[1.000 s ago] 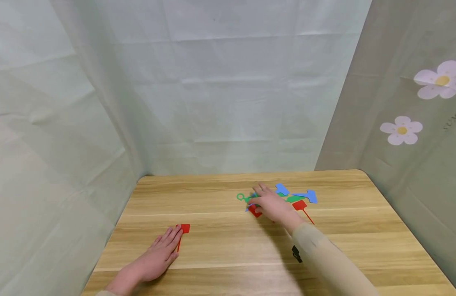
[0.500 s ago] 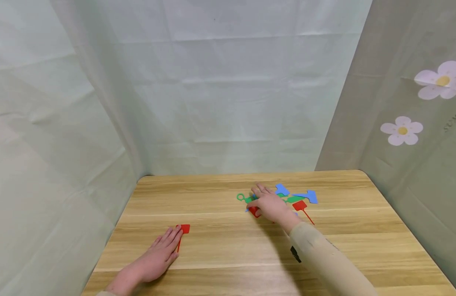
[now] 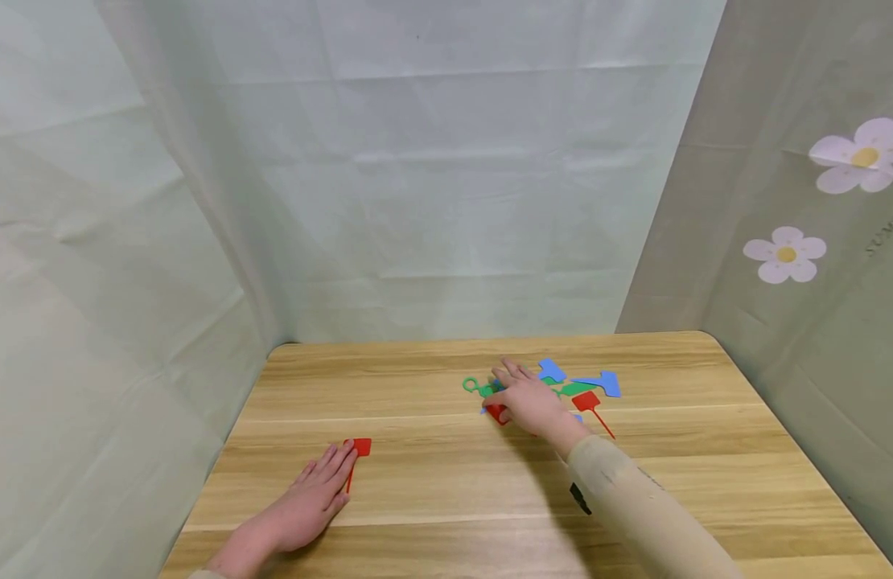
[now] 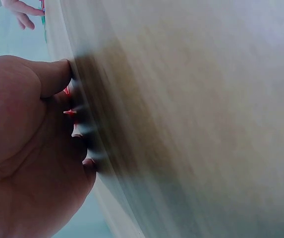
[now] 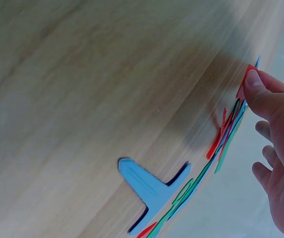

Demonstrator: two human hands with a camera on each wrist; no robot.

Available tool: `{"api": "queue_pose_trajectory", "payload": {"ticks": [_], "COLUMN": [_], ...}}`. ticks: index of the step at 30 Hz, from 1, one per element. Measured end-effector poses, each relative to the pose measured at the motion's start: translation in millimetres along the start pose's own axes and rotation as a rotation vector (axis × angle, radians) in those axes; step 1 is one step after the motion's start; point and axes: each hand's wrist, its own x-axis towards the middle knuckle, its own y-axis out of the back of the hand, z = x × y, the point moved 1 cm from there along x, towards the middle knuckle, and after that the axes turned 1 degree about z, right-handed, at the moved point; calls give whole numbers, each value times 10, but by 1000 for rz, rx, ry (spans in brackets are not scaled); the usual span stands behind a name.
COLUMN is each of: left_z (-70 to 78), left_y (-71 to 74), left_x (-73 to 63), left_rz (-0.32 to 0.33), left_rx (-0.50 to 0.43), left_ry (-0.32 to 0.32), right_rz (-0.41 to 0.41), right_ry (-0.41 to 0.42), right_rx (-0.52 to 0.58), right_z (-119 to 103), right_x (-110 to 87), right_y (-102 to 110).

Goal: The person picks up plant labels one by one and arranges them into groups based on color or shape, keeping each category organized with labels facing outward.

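Observation:
My left hand (image 3: 312, 498) lies flat on the table, fingers straight, fingertips over a red plastic tag (image 3: 364, 447) with a thin stem. Part of that tag is hidden beneath the fingers. Farther off to the right, my right hand (image 3: 535, 404) reaches into a loose pile of flat plastic tags. In the right wrist view, its thumb and forefinger pinch a red tag (image 5: 241, 91), while the other fingers are held off. Around it lie a green tag with a ring (image 3: 471, 385), another red stemmed tag (image 3: 586, 401) and a blue T-shaped tag (image 5: 154, 191).
Two blue T-shaped tags, one at the back (image 3: 551, 370) and one at the right (image 3: 609, 384), flank a green tag (image 3: 578, 390). A small black piece (image 3: 580, 498) shows beside the right sleeve. Fabric walls surround the wooden table (image 3: 432, 498).
My right hand and forearm have shifted only slightly, and the sleeve covers more of the black piece. A bit of blue now shows beside the wrist. My left hand has stayed in place.

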Motion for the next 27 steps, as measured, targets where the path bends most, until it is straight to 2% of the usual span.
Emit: {"api": "queue_pose_trajectory", "payload": {"ticks": [19, 27], "left_z": [9, 25], "left_y": [12, 13], "left_x": [-4, 1], "left_rz": [3, 9], "left_rx": [2, 1], "left_ry": [-3, -15], "right_rz": [30, 37], "right_ry": [2, 11], "right_rx": [-5, -51], "right_z": [-28, -41], "right_x": [11, 29], "right_y": [5, 5]}}
